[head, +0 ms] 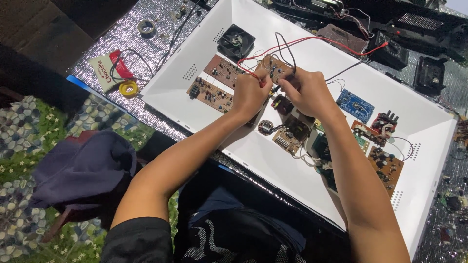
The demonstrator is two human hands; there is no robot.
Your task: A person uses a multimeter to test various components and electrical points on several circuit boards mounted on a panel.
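Both hands meet over a big white tray (419, 122). My left hand (249, 92) and my right hand (304, 90) together hold a small brown circuit board (276, 67) just above the tray. Red wires (312, 41) and black wires (285, 46) run from that board toward the far right. My left fingers pinch the red wire at the board's edge. Beneath the hands lie more boards, partly hidden.
The tray also holds a black fan (236, 41), two brown boards (214, 87) at the left, a blue board (355, 104) and several other boards at the right. A yellow tape roll (128, 88) and a dark cloth (83, 168) lie to the left. Black devices (429, 73) sit at the far right.
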